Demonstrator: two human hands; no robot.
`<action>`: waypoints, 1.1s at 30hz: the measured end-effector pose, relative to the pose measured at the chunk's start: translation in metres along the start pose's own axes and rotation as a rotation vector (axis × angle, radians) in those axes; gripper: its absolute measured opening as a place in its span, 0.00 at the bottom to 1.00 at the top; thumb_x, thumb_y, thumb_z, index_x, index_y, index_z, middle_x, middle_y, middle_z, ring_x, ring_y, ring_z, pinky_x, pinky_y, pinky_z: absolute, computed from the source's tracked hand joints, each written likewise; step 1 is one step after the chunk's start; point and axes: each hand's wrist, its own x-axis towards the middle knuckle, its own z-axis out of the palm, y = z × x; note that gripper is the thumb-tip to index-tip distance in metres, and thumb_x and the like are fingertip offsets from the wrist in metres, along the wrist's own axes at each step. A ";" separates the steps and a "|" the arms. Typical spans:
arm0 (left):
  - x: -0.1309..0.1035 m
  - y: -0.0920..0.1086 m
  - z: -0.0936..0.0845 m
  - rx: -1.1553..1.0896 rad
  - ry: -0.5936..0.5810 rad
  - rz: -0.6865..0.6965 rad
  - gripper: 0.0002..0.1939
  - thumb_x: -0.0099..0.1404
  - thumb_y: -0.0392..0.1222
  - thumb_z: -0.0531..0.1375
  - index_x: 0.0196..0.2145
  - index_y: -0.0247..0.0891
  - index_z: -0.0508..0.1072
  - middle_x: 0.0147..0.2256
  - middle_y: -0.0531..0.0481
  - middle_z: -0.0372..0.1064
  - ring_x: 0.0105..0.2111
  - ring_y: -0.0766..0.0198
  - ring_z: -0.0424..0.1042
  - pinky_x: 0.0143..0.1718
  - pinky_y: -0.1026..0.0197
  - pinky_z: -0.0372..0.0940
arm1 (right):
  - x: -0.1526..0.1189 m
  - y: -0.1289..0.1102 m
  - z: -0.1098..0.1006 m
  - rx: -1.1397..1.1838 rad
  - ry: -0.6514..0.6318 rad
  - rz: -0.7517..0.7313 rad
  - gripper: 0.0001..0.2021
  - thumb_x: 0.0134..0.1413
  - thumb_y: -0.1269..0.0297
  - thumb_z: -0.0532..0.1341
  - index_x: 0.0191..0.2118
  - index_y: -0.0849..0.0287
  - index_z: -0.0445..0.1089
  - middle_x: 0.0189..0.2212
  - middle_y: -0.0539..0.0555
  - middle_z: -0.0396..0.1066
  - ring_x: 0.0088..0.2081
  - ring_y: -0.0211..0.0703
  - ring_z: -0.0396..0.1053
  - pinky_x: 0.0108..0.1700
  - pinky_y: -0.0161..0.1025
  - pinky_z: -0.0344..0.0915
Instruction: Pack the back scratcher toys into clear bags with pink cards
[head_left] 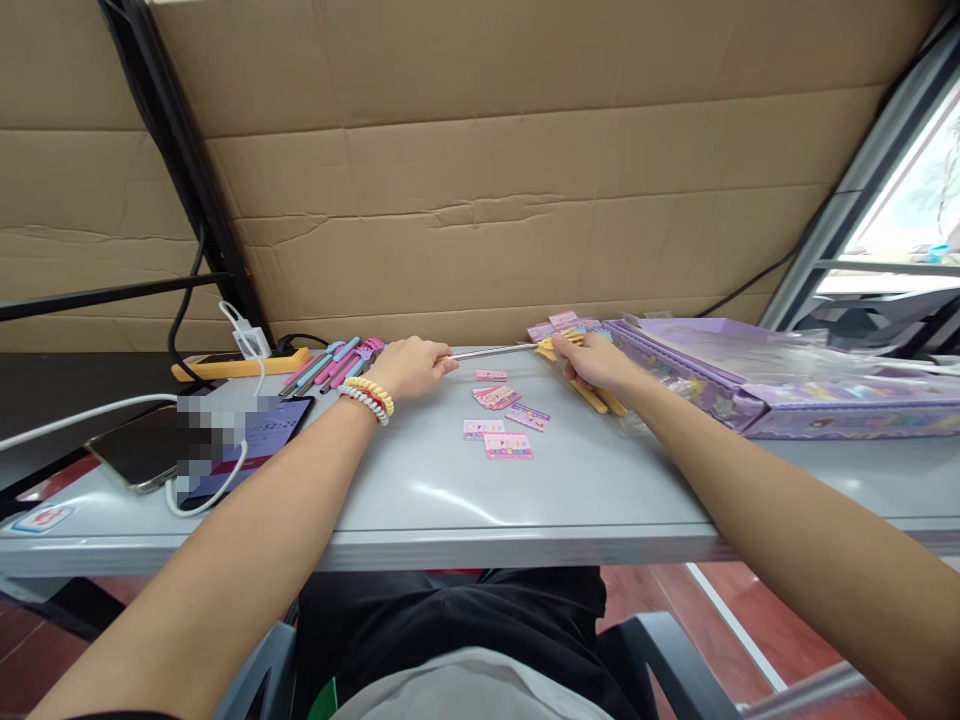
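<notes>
My left hand point(416, 367) is closed, its fingertips pinching one end of a thin metal rod point(491, 351). The rod stretches level to the right, toward my right hand point(594, 362). That hand is wrapped around several yellow sticks point(589, 394) with pronged, hand-like ends; whether the rod joins one of them is hard to see. Below and between both hands, small pink and purple printed cards point(508, 446) lie scattered on the table. Behind the left wrist rests a bunch of pink, blue and purple sticks point(330, 365) with similar pronged ends.
A purple printed box point(847, 412) with clear plastic wrap stands at the right. More cards point(562, 320) lie by its corner. On the left are a dark phone point(142, 450), a lit screen point(262, 440), white cables and a yellow-orange object point(240, 367). Cardboard point(480, 200) walls the back.
</notes>
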 end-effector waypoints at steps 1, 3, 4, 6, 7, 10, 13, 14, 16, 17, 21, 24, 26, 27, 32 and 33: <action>0.000 0.001 0.000 -0.002 0.006 -0.012 0.18 0.64 0.53 0.47 0.38 0.45 0.73 0.33 0.48 0.74 0.36 0.55 0.71 0.35 0.60 0.60 | -0.001 -0.002 0.000 -0.005 -0.003 0.000 0.27 0.54 0.42 0.52 0.15 0.58 0.60 0.15 0.56 0.67 0.13 0.37 0.59 0.17 0.37 0.55; 0.000 0.001 -0.001 0.001 0.011 -0.032 0.18 0.64 0.52 0.47 0.39 0.45 0.73 0.34 0.48 0.74 0.37 0.55 0.71 0.35 0.60 0.60 | -0.003 -0.003 0.000 -0.021 -0.004 -0.001 0.26 0.54 0.43 0.52 0.15 0.58 0.60 0.15 0.56 0.66 0.14 0.38 0.59 0.17 0.38 0.56; -0.001 0.002 -0.001 0.005 0.009 -0.038 0.18 0.64 0.52 0.47 0.38 0.44 0.73 0.34 0.48 0.74 0.37 0.55 0.71 0.35 0.60 0.60 | -0.004 -0.004 0.000 -0.032 -0.002 0.000 0.26 0.54 0.43 0.52 0.15 0.58 0.60 0.14 0.56 0.66 0.14 0.38 0.59 0.18 0.38 0.56; -0.001 0.002 -0.002 0.010 -0.002 -0.042 0.18 0.64 0.53 0.47 0.37 0.44 0.73 0.33 0.48 0.74 0.36 0.56 0.71 0.35 0.60 0.60 | -0.004 -0.003 0.000 -0.044 0.000 -0.002 0.26 0.54 0.43 0.52 0.15 0.58 0.60 0.13 0.56 0.65 0.14 0.39 0.59 0.17 0.38 0.55; -0.001 0.001 -0.001 0.008 -0.008 -0.038 0.18 0.64 0.53 0.47 0.36 0.44 0.73 0.32 0.48 0.73 0.36 0.56 0.71 0.34 0.60 0.60 | -0.003 -0.003 0.000 -0.043 0.002 -0.008 0.27 0.54 0.43 0.52 0.15 0.58 0.60 0.13 0.56 0.65 0.13 0.38 0.59 0.17 0.38 0.55; -0.001 0.000 -0.001 -0.012 -0.020 0.005 0.19 0.63 0.54 0.47 0.33 0.44 0.74 0.30 0.48 0.73 0.34 0.56 0.71 0.32 0.60 0.60 | -0.001 0.001 0.001 -0.015 0.004 -0.042 0.27 0.54 0.42 0.52 0.14 0.58 0.60 0.12 0.56 0.65 0.13 0.37 0.58 0.15 0.37 0.54; -0.001 -0.002 0.000 -0.025 -0.015 0.054 0.19 0.64 0.54 0.47 0.32 0.44 0.74 0.29 0.48 0.73 0.33 0.56 0.71 0.30 0.60 0.59 | 0.001 0.004 0.002 0.006 0.006 -0.053 0.28 0.53 0.42 0.52 0.14 0.58 0.60 0.13 0.57 0.66 0.12 0.37 0.58 0.14 0.36 0.54; -0.001 -0.002 0.000 -0.028 -0.012 0.063 0.19 0.64 0.54 0.47 0.32 0.44 0.74 0.29 0.48 0.73 0.33 0.57 0.71 0.30 0.60 0.59 | 0.002 0.004 0.002 0.006 0.007 -0.046 0.28 0.53 0.41 0.52 0.14 0.58 0.60 0.13 0.57 0.66 0.12 0.37 0.58 0.14 0.36 0.54; -0.001 -0.002 0.001 -0.039 0.000 0.069 0.20 0.64 0.54 0.46 0.33 0.43 0.74 0.31 0.48 0.73 0.33 0.57 0.71 0.29 0.60 0.59 | 0.002 0.004 0.001 0.007 0.011 -0.026 0.29 0.53 0.41 0.51 0.14 0.59 0.61 0.14 0.57 0.66 0.12 0.37 0.58 0.15 0.36 0.54; -0.001 -0.002 0.001 -0.045 0.009 0.065 0.20 0.64 0.53 0.46 0.35 0.43 0.74 0.32 0.48 0.73 0.33 0.58 0.71 0.30 0.61 0.59 | 0.002 0.004 0.001 0.008 0.011 -0.019 0.29 0.53 0.41 0.51 0.14 0.59 0.61 0.14 0.57 0.66 0.12 0.36 0.58 0.15 0.36 0.54; 0.000 -0.001 0.002 -0.049 0.022 0.029 0.20 0.65 0.52 0.46 0.39 0.43 0.73 0.36 0.48 0.74 0.35 0.58 0.71 0.33 0.61 0.60 | 0.001 0.002 0.001 0.013 0.000 -0.006 0.28 0.54 0.42 0.51 0.13 0.58 0.60 0.13 0.56 0.65 0.12 0.36 0.57 0.14 0.36 0.54; 0.001 -0.001 0.002 -0.026 0.008 0.014 0.19 0.65 0.52 0.46 0.38 0.43 0.74 0.35 0.47 0.74 0.36 0.57 0.71 0.34 0.60 0.61 | 0.001 0.001 0.001 0.006 -0.006 -0.007 0.28 0.54 0.42 0.52 0.14 0.58 0.60 0.14 0.56 0.66 0.13 0.37 0.58 0.15 0.36 0.55; 0.000 0.000 0.002 -0.017 -0.001 0.022 0.19 0.65 0.52 0.46 0.35 0.43 0.74 0.32 0.47 0.74 0.35 0.56 0.71 0.34 0.60 0.60 | 0.001 0.001 0.001 0.000 -0.008 0.000 0.27 0.54 0.42 0.52 0.15 0.58 0.60 0.15 0.57 0.66 0.13 0.37 0.59 0.16 0.36 0.56; 0.000 0.000 0.002 -0.018 -0.007 0.031 0.19 0.64 0.53 0.46 0.33 0.43 0.74 0.31 0.47 0.73 0.34 0.56 0.71 0.33 0.60 0.60 | 0.001 0.001 0.001 -0.002 -0.011 0.008 0.27 0.54 0.42 0.52 0.15 0.58 0.60 0.15 0.56 0.66 0.13 0.37 0.59 0.16 0.36 0.56; -0.002 0.001 0.000 -0.015 -0.027 0.045 0.20 0.61 0.56 0.48 0.26 0.40 0.71 0.26 0.47 0.71 0.29 0.58 0.70 0.27 0.60 0.57 | -0.001 -0.001 0.000 -0.027 -0.024 0.015 0.28 0.56 0.41 0.48 0.15 0.59 0.60 0.12 0.54 0.62 0.13 0.36 0.57 0.17 0.35 0.54; -0.002 0.001 0.000 -0.007 -0.022 0.039 0.20 0.61 0.57 0.49 0.26 0.40 0.71 0.26 0.46 0.71 0.29 0.58 0.70 0.26 0.60 0.56 | -0.001 -0.002 0.000 -0.026 -0.027 0.004 0.29 0.57 0.41 0.47 0.16 0.59 0.59 0.12 0.53 0.61 0.13 0.36 0.57 0.17 0.35 0.54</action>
